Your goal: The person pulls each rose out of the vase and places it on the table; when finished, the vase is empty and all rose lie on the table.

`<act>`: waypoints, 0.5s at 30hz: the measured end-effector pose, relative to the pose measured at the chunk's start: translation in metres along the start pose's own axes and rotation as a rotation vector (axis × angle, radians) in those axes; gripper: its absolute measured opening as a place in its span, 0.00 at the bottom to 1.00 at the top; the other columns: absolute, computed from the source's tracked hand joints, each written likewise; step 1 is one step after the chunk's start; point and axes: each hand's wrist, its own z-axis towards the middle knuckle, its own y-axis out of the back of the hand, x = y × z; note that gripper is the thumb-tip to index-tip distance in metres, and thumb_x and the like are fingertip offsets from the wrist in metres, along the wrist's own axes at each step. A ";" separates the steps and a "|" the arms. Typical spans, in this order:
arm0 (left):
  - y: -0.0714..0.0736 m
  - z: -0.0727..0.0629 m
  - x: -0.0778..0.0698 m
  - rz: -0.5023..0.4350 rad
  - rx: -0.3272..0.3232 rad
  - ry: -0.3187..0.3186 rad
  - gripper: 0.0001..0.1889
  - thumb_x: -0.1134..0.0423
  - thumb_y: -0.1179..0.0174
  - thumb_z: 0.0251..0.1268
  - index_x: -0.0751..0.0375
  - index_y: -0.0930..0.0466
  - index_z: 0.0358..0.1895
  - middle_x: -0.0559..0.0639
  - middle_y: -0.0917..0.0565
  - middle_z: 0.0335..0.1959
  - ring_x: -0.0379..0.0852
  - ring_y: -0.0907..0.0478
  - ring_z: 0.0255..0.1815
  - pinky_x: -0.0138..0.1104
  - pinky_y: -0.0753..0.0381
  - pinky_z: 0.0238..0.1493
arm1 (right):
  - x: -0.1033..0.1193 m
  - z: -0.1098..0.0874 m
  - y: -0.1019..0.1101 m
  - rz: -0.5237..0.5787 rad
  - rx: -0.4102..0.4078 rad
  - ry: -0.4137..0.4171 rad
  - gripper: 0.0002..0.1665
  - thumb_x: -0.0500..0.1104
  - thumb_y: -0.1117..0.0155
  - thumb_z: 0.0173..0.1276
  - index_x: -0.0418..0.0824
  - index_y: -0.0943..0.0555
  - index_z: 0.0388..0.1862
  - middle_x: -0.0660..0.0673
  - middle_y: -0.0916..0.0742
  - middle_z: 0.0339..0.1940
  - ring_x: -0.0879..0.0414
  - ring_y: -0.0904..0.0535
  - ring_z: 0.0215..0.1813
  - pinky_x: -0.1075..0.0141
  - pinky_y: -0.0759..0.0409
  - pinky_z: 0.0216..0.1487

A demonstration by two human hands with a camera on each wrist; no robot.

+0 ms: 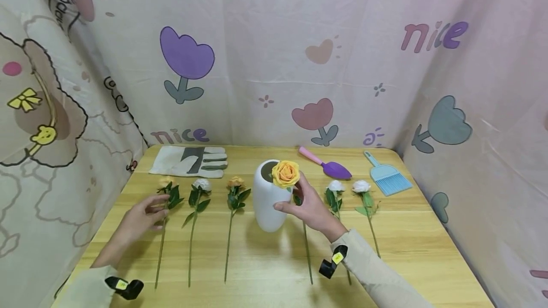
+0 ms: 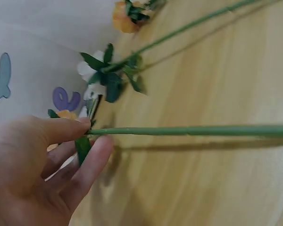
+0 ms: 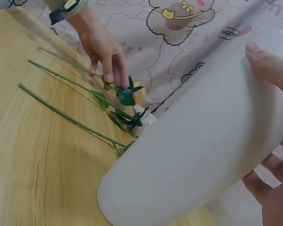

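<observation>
A white vase (image 1: pixel 269 208) stands on the table with a yellow rose (image 1: pixel 286 174) at its mouth. My right hand (image 1: pixel 314 206) grips the vase's side, its thumb (image 3: pixel 269 63) on the near face and fingers around the far side. At the left, my left hand (image 1: pixel 143 215) pinches the stem (image 2: pixel 179 131) of another yellow rose (image 1: pixel 166 182) between thumb and fingers, just below its leaves. Next to it lie a white rose (image 1: pixel 202 185) and an orange-yellow rose (image 1: pixel 235 183). The right hand and vase hide the bloom of one more stem (image 1: pixel 307 255).
Two white roses (image 1: pixel 361 186) lie right of the vase, one partly behind my right wrist. Along the back are gloves (image 1: pixel 188 161), a purple trowel with a pink handle (image 1: pixel 336 170) and a blue dustpan-like tool (image 1: pixel 389 177). Printed curtains (image 1: pixel 257 84) surround the wooden table (image 1: pixel 265 270).
</observation>
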 end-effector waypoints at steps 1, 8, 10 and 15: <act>-0.001 0.000 0.002 0.047 -0.012 -0.002 0.31 0.62 0.39 0.85 0.66 0.35 0.83 0.79 0.26 0.73 0.63 0.12 0.58 0.44 0.04 0.47 | 0.000 0.000 0.000 -0.001 0.001 0.002 0.54 0.48 0.17 0.68 0.55 0.38 0.86 0.46 0.21 0.77 0.44 0.25 0.78 0.38 0.29 0.81; -0.003 -0.002 0.002 0.263 -0.064 -0.041 0.30 0.53 0.38 0.85 0.64 0.30 0.80 0.78 0.27 0.75 0.72 0.14 0.57 0.63 0.13 0.51 | -0.002 0.000 0.001 0.001 -0.006 0.011 0.54 0.49 0.17 0.68 0.53 0.37 0.86 0.45 0.20 0.76 0.43 0.24 0.77 0.37 0.29 0.80; -0.001 -0.002 0.000 0.257 -0.074 -0.044 0.30 0.51 0.38 0.84 0.63 0.28 0.79 0.78 0.27 0.75 0.74 0.17 0.60 0.66 0.14 0.53 | -0.002 0.000 0.001 0.002 -0.008 0.007 0.54 0.49 0.17 0.68 0.53 0.37 0.86 0.44 0.20 0.77 0.43 0.24 0.77 0.36 0.29 0.80; 0.007 -0.006 -0.005 0.232 -0.138 -0.036 0.28 0.50 0.39 0.85 0.63 0.26 0.76 0.77 0.29 0.75 0.75 0.22 0.66 0.67 0.15 0.55 | -0.003 0.000 0.002 0.001 -0.004 -0.013 0.55 0.49 0.17 0.68 0.54 0.38 0.87 0.45 0.21 0.78 0.43 0.25 0.78 0.38 0.29 0.81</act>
